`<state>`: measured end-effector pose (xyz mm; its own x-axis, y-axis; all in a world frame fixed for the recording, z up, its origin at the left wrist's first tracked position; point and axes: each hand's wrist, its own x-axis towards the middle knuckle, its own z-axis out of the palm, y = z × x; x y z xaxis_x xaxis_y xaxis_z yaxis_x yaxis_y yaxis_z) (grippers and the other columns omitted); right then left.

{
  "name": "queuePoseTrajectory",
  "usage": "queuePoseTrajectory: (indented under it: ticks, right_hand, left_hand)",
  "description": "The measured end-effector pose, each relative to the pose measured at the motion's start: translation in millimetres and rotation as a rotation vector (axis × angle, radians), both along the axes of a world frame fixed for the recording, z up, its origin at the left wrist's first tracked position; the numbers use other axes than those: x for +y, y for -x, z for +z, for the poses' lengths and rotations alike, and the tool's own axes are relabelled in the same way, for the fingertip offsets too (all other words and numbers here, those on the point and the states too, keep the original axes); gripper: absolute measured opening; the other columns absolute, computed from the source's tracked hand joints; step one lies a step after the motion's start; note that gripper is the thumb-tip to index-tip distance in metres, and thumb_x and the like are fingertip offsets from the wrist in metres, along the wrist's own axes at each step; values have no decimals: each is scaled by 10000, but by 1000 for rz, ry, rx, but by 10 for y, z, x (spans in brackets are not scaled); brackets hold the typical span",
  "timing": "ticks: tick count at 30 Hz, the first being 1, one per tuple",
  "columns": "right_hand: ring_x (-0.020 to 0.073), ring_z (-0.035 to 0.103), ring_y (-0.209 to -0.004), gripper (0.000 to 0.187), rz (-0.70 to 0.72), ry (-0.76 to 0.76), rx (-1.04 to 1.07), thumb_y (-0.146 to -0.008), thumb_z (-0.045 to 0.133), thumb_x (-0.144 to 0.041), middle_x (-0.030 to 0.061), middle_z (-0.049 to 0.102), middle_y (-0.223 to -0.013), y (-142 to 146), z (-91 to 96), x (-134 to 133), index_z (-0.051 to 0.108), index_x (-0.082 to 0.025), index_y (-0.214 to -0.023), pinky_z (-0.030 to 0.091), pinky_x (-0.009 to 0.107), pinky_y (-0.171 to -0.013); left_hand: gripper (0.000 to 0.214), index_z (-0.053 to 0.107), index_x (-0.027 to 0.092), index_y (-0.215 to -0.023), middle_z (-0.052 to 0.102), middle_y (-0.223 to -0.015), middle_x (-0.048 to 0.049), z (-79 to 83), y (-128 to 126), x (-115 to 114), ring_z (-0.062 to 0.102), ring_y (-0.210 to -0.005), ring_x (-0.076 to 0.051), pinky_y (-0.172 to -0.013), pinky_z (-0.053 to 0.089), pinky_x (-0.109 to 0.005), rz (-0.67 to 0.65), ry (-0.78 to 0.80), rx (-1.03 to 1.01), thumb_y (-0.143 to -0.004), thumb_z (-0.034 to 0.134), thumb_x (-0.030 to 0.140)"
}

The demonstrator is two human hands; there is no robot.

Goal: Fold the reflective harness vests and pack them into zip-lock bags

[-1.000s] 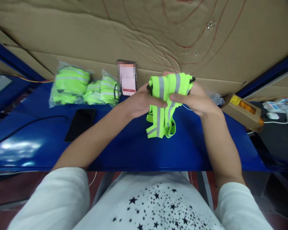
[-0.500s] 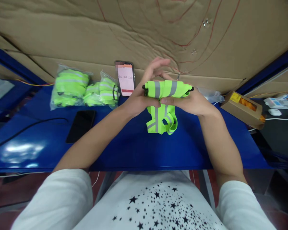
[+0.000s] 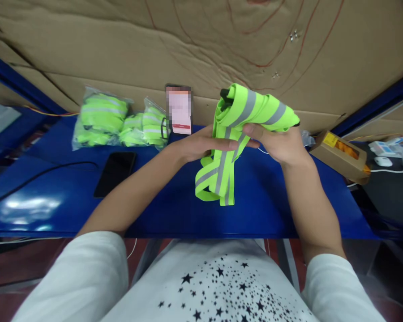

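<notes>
A neon-yellow reflective vest [image 3: 245, 107] made of straps with grey stripes is raised over the blue table [image 3: 174, 201]. Its upper part is rolled into a bundle, with black ends showing at both sides; loose straps dangle below. My right hand [image 3: 278, 141] grips the bundle from the right, thumb across its front. Lower down, my left hand [image 3: 204, 145] closes on the hanging straps, its thumb lying over them and most other fingers hidden behind.
Clear bags of folded neon straps [image 3: 102, 118] lie at the back left. A phone [image 3: 179, 109] leans upright against the cardboard wall [image 3: 121, 53]. Another dark phone [image 3: 115, 174] lies flat on the left. At the right sits a cardboard box [image 3: 339, 156] with orange contents.
The rolled bundle has tilted, its left end rising. My left hand has shifted from the bundle's left end down to the straps, which hang lower and farther left.
</notes>
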<state>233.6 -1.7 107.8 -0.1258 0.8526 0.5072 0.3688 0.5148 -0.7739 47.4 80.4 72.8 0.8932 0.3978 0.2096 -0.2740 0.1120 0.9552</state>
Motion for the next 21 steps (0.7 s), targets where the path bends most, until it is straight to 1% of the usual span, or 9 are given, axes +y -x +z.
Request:
queuePoseTrajectory:
  ticks: [2, 4, 6, 9, 11, 14, 17, 19, 21]
  right_hand:
    - [255, 650, -1263, 378, 30, -123, -153, -913, 674, -414, -60, 702, -1314, -15, 71, -39, 684, -375, -1290, 533, 430, -1121]
    - [244, 570, -1368, 435, 72, -246, -307, -951, 608, -345, -82, 639, -1416, -23, 142, -73, 623, -390, -1383, 421, 441, -1223]
    - [238, 538, -1399, 435, 67, -337, -400, -977, 550, -337, -71, 611, -1456, -30, 189, -94, 609, -371, -1407, 384, 452, -1243]
    - [250, 534, -1386, 432, -33, -368, -514, -996, 524, -369, -37, 574, -1500, -41, 192, -102, 603, -355, -1420, 399, 462, -1223]
    - [276, 510, -1388, 467, -92, -353, -617, -988, 546, -368, -56, 517, -1550, -41, 162, -91, 562, -382, -1455, 382, 499, -1222]
    - [311, 451, -1430, 544, -107, -286, -695, -971, 566, -339, -109, 427, -1605, -36, 120, -61, 487, -444, -1499, 322, 550, -1244]
    - [310, 329, -1523, 628, -44, -178, -647, -914, 619, -293, -119, 341, -1646, -63, 126, -39, 473, -451, -1504, 240, 536, -1294]
    - [290, 227, -1575, 720, 43, -111, -599, -861, 646, -208, -93, 271, -1680, -110, 157, -42, 455, -406, -1526, 189, 516, -1317]
    - [267, 156, -1599, 809, 132, -25, -538, -811, 651, -127, -73, 228, -1697, -162, 201, -59, 427, -370, -1550, 168, 489, -1327]
  left_hand:
    - [534, 751, 196, -1106, 769, -1162, -89, -24, -28, -28, 634, -1265, -398, -1088, 505, -525, -72, 21, 3, -708, 866, 533]
    - [625, 733, 194, -1140, 750, -1210, -104, -56, -50, -47, 597, -1309, -412, -1112, 479, -546, -88, 64, -22, -687, 850, 609]
    - [679, 699, 223, -1203, 716, -1286, -79, -89, -63, -51, 524, -1388, -407, -1147, 439, -551, -36, 85, -76, -702, 805, 669]
    - [704, 654, 248, -1252, 682, -1340, -44, -89, -68, -57, 440, -1458, -394, -1186, 390, -560, 54, 134, -157, -763, 672, 754]
    - [674, 659, 229, -1218, 708, -1290, -64, -42, -66, -71, 487, -1419, -407, -1173, 412, -579, 37, 189, -138, -754, 695, 716]
    - [529, 696, 190, -1087, 768, -1100, -97, 35, -62, -80, 632, -1252, -431, -1078, 510, -590, 2, 220, -42, -687, 820, 512]
    - [396, 712, 172, -999, 780, -1001, -96, 29, -76, -48, 703, -1127, -417, -995, 570, -566, 56, 228, -2, -677, 822, 375]
    - [332, 718, 173, -980, 782, -1010, -84, -17, -96, -19, 715, -1103, -395, -977, 583, -538, 62, 244, -10, -696, 793, 328]
    - [299, 722, 181, -981, 783, -1014, -69, -60, -114, -8, 714, -1111, -385, -971, 588, -522, 41, 265, -19, -707, 767, 291]
